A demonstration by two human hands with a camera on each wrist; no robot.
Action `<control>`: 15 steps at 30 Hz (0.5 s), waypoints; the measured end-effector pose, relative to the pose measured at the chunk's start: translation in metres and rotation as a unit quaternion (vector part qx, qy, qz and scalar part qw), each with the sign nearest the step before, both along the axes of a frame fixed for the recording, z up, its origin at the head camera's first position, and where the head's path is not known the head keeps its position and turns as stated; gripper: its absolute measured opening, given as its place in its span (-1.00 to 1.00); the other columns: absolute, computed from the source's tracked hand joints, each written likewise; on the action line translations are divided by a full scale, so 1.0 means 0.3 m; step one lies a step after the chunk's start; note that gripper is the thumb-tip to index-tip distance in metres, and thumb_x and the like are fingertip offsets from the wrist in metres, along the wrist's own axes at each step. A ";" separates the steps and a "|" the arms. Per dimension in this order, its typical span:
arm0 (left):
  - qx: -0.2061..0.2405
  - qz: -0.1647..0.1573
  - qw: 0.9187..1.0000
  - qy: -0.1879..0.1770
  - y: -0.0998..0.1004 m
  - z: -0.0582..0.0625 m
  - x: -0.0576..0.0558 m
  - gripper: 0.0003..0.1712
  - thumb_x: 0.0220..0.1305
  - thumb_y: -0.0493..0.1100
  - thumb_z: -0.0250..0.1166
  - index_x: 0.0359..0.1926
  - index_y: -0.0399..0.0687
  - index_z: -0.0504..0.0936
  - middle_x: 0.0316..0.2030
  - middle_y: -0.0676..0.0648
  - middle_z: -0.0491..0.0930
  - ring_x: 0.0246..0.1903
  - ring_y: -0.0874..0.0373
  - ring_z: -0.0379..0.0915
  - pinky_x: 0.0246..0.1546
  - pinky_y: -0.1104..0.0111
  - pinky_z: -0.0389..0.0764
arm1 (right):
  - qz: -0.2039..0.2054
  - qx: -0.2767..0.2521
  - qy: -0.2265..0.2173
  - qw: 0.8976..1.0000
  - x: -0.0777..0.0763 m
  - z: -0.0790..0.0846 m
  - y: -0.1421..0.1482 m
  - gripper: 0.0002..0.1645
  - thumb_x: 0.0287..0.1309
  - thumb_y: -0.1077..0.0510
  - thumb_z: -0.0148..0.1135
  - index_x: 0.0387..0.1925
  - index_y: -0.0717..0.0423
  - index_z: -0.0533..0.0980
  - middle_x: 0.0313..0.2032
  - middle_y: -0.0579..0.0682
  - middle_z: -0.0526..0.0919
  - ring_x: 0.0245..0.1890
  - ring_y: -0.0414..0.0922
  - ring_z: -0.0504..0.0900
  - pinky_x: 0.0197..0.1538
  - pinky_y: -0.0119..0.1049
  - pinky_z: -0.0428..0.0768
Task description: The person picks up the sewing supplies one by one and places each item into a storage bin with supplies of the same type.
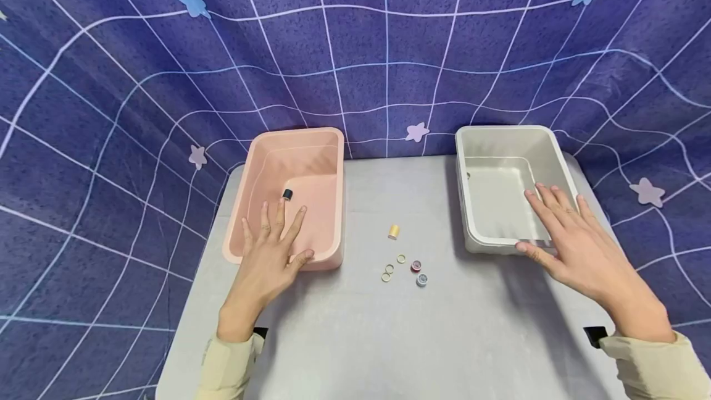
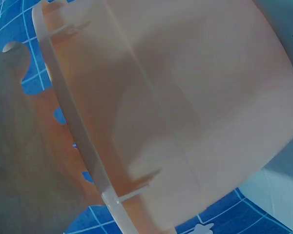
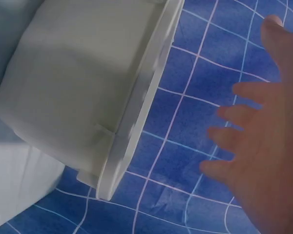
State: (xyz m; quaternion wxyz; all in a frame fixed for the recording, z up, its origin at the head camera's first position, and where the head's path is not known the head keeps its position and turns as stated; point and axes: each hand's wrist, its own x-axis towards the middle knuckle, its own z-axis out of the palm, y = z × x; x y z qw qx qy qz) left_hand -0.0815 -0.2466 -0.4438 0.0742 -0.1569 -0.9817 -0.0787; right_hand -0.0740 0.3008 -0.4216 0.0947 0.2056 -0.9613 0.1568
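Observation:
My left hand (image 1: 266,264) (image 2: 29,156) hovers over the near rim of the pink bin (image 1: 319,202) (image 2: 210,97), fingers spread and straight, holding nothing. Inside that bin, just beyond the fingertips in the head view, lies a black thread spool (image 1: 287,194). Over the near right corner of the light grey bin (image 1: 494,202) (image 3: 78,87) is my right hand (image 1: 583,258) (image 3: 263,141), also spread with nothing in it. The right wrist view shows its fingers apart from the rim. A tiny object (image 1: 468,176) sits by the grey bin's left wall.
Between the bins, a yellow thread spool (image 1: 394,231) lies on the pale table (image 1: 355,338). Nearer are several small gold rings (image 1: 401,258), a dark red bobbin (image 1: 416,266) and a grey-blue bobbin (image 1: 422,280). A blue curtain (image 1: 355,91) hangs behind the table and at both sides.

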 end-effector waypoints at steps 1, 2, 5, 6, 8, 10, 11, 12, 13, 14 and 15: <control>0.006 0.002 1.000 0.000 -0.002 0.002 0.001 -0.05 0.42 0.37 0.16 0.68 0.31 0.02 0.69 -0.20 -0.21 0.65 -0.37 -0.37 0.45 -0.55 -0.28 | 0.000 -0.005 0.009 1.000 0.002 -0.003 -0.001 0.13 0.30 -0.23 0.36 0.68 -0.07 -0.01 0.65 0.16 0.06 0.68 0.16 -0.03 0.70 0.12 -0.28; 0.014 0.006 1.000 0.001 -0.005 0.004 0.002 -0.04 0.41 0.35 0.19 0.68 0.31 0.01 0.69 -0.20 -0.22 0.65 -0.37 -0.34 0.45 -0.54 -0.27 | 0.001 -0.010 0.020 1.000 0.004 -0.006 -0.004 0.13 0.28 -0.23 0.38 0.67 -0.06 0.02 0.64 0.16 0.11 0.67 0.14 0.02 0.70 0.12 -0.24; 0.046 0.021 0.999 0.015 -0.014 0.011 0.006 -0.03 0.40 0.30 0.26 0.68 0.32 0.02 0.68 -0.21 -0.14 0.64 -0.34 -0.16 0.49 -0.49 -0.18 | 0.005 -0.036 0.058 0.998 0.010 -0.020 -0.014 0.08 0.26 -0.27 0.37 0.63 0.01 0.14 0.58 0.19 0.26 0.62 0.14 0.18 0.71 0.08 -0.15; 0.058 0.026 0.998 0.021 -0.017 0.014 0.008 -0.03 0.39 0.28 0.27 0.67 0.33 0.02 0.68 -0.21 -0.11 0.63 -0.33 -0.09 0.50 -0.46 -0.14 | 0.008 -0.045 0.073 0.996 0.012 -0.026 -0.018 0.05 0.29 -0.32 0.32 0.61 0.04 0.18 0.55 0.20 0.31 0.59 0.16 0.24 0.71 0.07 -0.12; 0.082 0.034 0.995 0.038 -0.022 0.016 0.013 -0.03 0.39 0.24 0.31 0.67 0.34 0.05 0.66 -0.22 -0.01 0.60 -0.30 0.05 0.52 -0.42 -0.06 | 0.014 -0.064 0.100 0.993 0.019 -0.038 -0.028 0.02 0.34 -0.42 0.20 0.58 0.09 0.25 0.51 0.22 0.39 0.56 0.14 0.31 0.70 0.02 -0.07; 0.101 0.040 0.993 0.054 -0.026 0.018 0.019 -0.04 0.38 0.19 0.34 0.66 0.35 0.08 0.63 -0.22 0.08 0.56 -0.27 0.16 0.52 -0.36 0.05 | 0.020 -0.079 0.126 0.989 0.026 -0.048 -0.039 0.02 0.39 -0.50 0.06 0.54 0.13 0.31 0.46 0.23 0.46 0.53 0.09 0.36 0.70 -0.03 -0.03; 0.111 0.044 0.991 0.060 -0.028 0.018 0.022 -0.05 0.38 0.16 0.35 0.65 0.36 0.08 0.63 -0.22 0.10 0.55 -0.28 0.19 0.51 -0.33 0.12 | 0.023 -0.089 0.139 0.986 0.030 -0.053 -0.045 0.02 0.40 -0.52 0.01 0.52 0.14 0.34 0.43 0.23 0.49 0.54 0.03 0.37 0.70 -0.06 -0.01; 0.120 0.047 0.989 0.066 -0.031 0.018 0.025 -0.05 0.37 0.14 0.36 0.65 0.37 0.09 0.62 -0.20 0.12 0.53 -0.29 0.22 0.50 -0.30 0.18 | 0.028 -0.098 0.150 0.983 0.034 -0.057 -0.052 0.02 0.40 -0.53 -0.01 0.50 0.16 0.37 0.41 0.23 0.51 0.54 -0.03 0.37 0.69 -0.09 0.01; 0.129 0.051 0.988 0.074 -0.034 0.017 0.028 -0.06 0.37 0.11 0.38 0.65 0.36 0.12 0.62 -0.19 0.15 0.51 -0.30 0.25 0.47 -0.28 0.25 | 0.033 -0.109 0.161 0.980 0.037 -0.062 -0.059 0.00 0.41 -0.51 0.01 0.47 0.18 0.40 0.39 0.23 0.54 0.54 -0.09 0.38 0.69 -0.12 0.03; 0.137 0.056 0.985 0.084 -0.037 0.016 0.031 -0.07 0.36 0.08 0.39 0.64 0.34 0.15 0.61 -0.19 0.17 0.49 -0.31 0.28 0.43 -0.27 0.33 | 0.040 -0.120 0.173 0.977 0.041 -0.067 -0.067 -0.02 0.41 -0.49 0.03 0.44 0.20 0.43 0.37 0.23 0.56 0.53 -0.14 0.39 0.68 -0.14 0.06; 0.147 0.061 0.983 0.094 -0.040 0.015 0.034 -0.09 0.35 0.04 0.40 0.63 0.31 0.19 0.60 -0.18 0.21 0.47 -0.32 0.31 0.38 -0.25 0.40 | 0.047 -0.133 0.183 0.973 0.045 -0.073 -0.076 -0.05 0.42 -0.46 0.07 0.41 0.23 0.46 0.34 0.23 0.59 0.51 -0.17 0.41 0.67 -0.16 0.09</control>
